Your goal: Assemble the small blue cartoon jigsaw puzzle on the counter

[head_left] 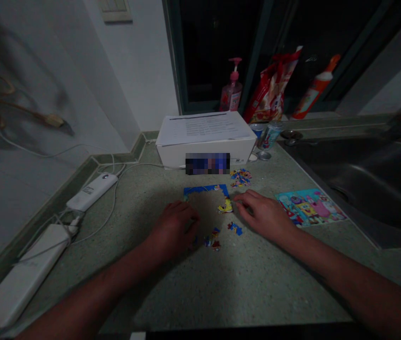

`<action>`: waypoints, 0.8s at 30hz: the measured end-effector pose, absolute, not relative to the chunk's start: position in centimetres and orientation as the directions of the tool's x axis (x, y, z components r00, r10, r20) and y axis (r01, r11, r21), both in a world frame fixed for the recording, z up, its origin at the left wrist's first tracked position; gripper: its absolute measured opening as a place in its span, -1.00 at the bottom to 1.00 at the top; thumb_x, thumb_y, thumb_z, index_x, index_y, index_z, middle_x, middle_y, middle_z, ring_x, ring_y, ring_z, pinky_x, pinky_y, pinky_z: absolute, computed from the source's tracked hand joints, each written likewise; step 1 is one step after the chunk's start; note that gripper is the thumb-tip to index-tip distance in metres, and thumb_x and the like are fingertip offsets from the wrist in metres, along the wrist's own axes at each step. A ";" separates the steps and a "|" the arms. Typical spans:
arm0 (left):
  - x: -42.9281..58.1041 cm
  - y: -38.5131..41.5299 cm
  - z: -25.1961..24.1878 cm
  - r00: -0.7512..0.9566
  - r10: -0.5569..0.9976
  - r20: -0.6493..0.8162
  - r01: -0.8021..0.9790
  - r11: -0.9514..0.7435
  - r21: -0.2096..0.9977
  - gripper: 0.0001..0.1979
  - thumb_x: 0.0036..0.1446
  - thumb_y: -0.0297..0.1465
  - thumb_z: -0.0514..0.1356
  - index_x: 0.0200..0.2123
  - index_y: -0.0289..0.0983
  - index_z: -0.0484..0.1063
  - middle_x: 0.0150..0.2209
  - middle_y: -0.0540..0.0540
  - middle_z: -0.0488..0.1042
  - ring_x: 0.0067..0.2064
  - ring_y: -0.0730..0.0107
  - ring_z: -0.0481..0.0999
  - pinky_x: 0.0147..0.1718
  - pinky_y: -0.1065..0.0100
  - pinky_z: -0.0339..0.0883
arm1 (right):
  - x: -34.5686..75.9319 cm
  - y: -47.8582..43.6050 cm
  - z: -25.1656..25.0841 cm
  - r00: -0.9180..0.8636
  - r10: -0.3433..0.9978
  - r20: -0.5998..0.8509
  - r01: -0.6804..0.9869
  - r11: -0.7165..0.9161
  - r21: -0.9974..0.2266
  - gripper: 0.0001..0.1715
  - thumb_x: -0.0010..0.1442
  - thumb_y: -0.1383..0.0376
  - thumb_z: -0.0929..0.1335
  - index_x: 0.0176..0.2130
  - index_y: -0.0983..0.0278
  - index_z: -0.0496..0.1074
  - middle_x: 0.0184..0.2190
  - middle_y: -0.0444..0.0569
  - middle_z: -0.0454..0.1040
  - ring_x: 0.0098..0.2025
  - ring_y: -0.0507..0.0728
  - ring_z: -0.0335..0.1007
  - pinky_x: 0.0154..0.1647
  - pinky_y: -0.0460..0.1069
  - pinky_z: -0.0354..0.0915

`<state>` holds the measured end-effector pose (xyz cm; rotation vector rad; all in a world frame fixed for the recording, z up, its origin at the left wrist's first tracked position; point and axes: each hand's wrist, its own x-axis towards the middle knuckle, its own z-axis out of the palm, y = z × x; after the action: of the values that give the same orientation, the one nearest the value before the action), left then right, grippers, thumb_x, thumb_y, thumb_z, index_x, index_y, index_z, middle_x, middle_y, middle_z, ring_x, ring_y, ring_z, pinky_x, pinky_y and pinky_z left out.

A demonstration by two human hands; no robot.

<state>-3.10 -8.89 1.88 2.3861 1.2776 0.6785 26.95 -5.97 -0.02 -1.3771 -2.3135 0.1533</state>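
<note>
A partly joined jigsaw puzzle (205,189) lies on the counter, its blue top edge and right side showing, with yellow pieces at the lower right. My left hand (175,224) is over its left side and hides that part; the fingers are bent, thumb apart, with nothing visible in them. Beside the right edge, my right hand (262,212) has its fingers and thumb apart, holding nothing that I can see. Loose blue pieces (235,228) lie below the puzzle, near some red and dark pieces (215,243). A pile of mixed pieces (241,177) sits above right.
A colourful cartoon picture card (310,208) lies right of my right hand, by the sink (356,179). Behind the puzzle stands a white box (205,137) with a blurred-out screen against it. Cans (271,135) stand beside the box. White power strips (92,191) and cables run along the left.
</note>
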 end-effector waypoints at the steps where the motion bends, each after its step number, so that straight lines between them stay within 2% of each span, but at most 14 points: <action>1: -3.2 -8.9 1.9 0.483 0.842 0.241 0.675 -0.533 0.510 -0.85 0.34 -0.44 0.19 -0.26 -0.11 0.53 -0.24 -0.14 0.62 -0.15 0.07 0.59 -0.02 -0.05 0.50 | 27.0 -6.0 -0.1 -0.405 0.858 0.317 0.807 0.498 -0.316 -0.67 0.47 0.24 0.25 -0.02 0.20 0.59 -0.19 0.00 0.64 -0.32 0.15 0.57 -0.29 0.04 0.40; 6: -2.9 -9.1 1.7 0.516 0.832 0.205 0.684 -0.544 0.485 -0.82 0.33 -0.44 0.19 -0.31 -0.09 0.54 -0.32 -0.12 0.60 -0.19 0.07 0.58 -0.07 -0.03 0.51 | 27.0 -5.9 -0.2 -0.391 0.860 0.329 0.808 0.492 -0.326 -0.66 0.48 0.21 0.25 0.00 0.19 0.59 -0.16 0.01 0.66 -0.27 0.17 0.59 -0.27 0.06 0.42; 10: -2.2 -9.6 1.8 0.559 0.817 0.142 0.709 -0.560 0.428 -0.84 0.30 -0.47 0.22 -0.30 -0.11 0.55 -0.27 -0.12 0.62 -0.16 0.06 0.59 -0.06 -0.04 0.50 | 27.0 -5.9 -0.2 -0.401 0.857 0.325 0.807 0.498 -0.317 -0.65 0.49 0.20 0.24 -0.01 0.17 0.59 -0.15 0.02 0.66 -0.27 0.17 0.60 -0.28 0.06 0.41; 17: -1.4 -10.4 2.2 0.599 0.788 0.138 0.656 -0.583 0.479 -0.92 0.26 -0.46 0.32 -0.24 -0.14 0.57 -0.21 -0.08 0.63 -0.13 0.09 0.61 0.00 -0.02 0.50 | 27.0 -5.9 0.0 -0.397 0.865 0.308 0.805 0.489 -0.336 -0.61 0.48 0.18 0.23 0.01 0.19 0.60 -0.12 0.04 0.67 -0.23 0.21 0.62 -0.26 0.10 0.42; 24: -1.5 -10.4 1.8 0.609 0.787 0.096 0.693 -0.587 0.418 -0.90 0.25 -0.50 0.31 -0.25 -0.17 0.58 -0.21 -0.09 0.63 -0.13 0.10 0.59 -0.01 0.00 0.49 | 27.0 -6.0 -0.2 -0.391 0.866 0.312 0.808 0.485 -0.334 -0.60 0.49 0.18 0.22 0.01 0.19 0.60 -0.11 0.04 0.67 -0.21 0.21 0.62 -0.23 0.10 0.43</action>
<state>-1.52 -10.39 1.82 2.4977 1.1932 0.3880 27.02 -5.97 -0.22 -1.3872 -2.2925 0.1762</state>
